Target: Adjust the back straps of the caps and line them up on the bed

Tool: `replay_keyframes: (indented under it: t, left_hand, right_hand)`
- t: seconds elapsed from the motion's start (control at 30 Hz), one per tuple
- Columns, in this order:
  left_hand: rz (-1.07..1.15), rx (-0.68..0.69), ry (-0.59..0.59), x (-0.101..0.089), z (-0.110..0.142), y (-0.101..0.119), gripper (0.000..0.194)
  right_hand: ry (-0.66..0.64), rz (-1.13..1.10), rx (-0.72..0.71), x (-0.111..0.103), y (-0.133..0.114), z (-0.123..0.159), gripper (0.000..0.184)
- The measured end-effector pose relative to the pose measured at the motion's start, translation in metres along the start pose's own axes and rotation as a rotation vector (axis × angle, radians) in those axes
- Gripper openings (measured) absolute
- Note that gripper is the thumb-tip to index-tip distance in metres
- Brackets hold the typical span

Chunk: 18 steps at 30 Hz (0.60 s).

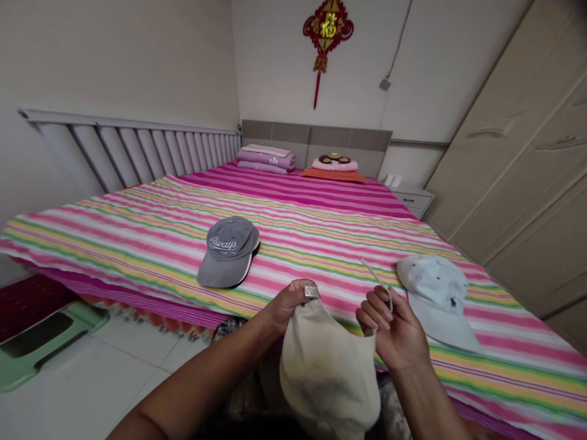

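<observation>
A cream baseball cap (331, 374) hangs in front of me with its back opening uppermost, between my two hands. My left hand (288, 305) pinches the cap's edge at a small metal buckle (311, 291). On the other side, my right hand (398, 330) is closed around the cap's thin strap (376, 278), whose loose end sticks up past the fingers. The strap is out of the buckle. Beyond my left hand lies a grey cap (230, 250) with "Always" lettering. To the right of my right hand rests a pale blue-white cap (435, 293).
The caps lie on a bed with a striped sheet (151, 214). Folded bedding (266, 160) and an orange pillow (332, 175) are at the headboard (316, 143). A railing (151, 146) runs along the left. A green stool (50, 342) stands on the floor; a wardrobe (513, 159) is at right.
</observation>
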State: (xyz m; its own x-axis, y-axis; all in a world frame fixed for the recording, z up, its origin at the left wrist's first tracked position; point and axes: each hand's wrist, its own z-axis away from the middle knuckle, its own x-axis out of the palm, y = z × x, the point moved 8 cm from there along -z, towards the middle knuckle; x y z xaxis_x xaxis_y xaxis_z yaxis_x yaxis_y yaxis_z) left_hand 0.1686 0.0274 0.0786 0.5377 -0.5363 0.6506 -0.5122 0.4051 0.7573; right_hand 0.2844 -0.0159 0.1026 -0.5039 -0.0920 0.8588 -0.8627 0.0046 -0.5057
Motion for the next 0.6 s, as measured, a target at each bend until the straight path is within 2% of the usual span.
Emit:
replay_keyframes:
  t: [0.07, 0.13, 0.23, 0.33, 0.47, 0.6]
  left_hand:
    - [0.012, 0.005, 0.050, -0.004, -0.002, 0.002, 0.034]
    - [0.017, 0.015, 0.111, -0.008, -0.004, 0.005, 0.033]
    - [0.013, 0.030, 0.177, -0.014, -0.006, 0.013, 0.028]
    - [0.028, 0.004, 0.185, -0.019, -0.007, 0.016, 0.025]
    - [0.056, -0.071, 0.173, -0.027, -0.011, 0.011, 0.025]
    - [0.102, -0.227, 0.137, -0.036, -0.015, -0.004, 0.023]
  right_hand:
    - [-0.023, 0.117, 0.073, -0.004, 0.009, 0.001, 0.025]
    - [-0.077, 0.307, 0.225, -0.009, 0.027, 0.006, 0.034]
    - [-0.146, 0.404, 0.384, -0.015, 0.048, 0.015, 0.026]
    - [-0.132, 0.307, 0.367, -0.014, 0.045, 0.015, 0.029]
    - [-0.167, 0.318, 0.388, -0.004, 0.042, 0.016, 0.035]
    - [-0.191, 0.310, 0.351, 0.006, 0.039, 0.016, 0.031]
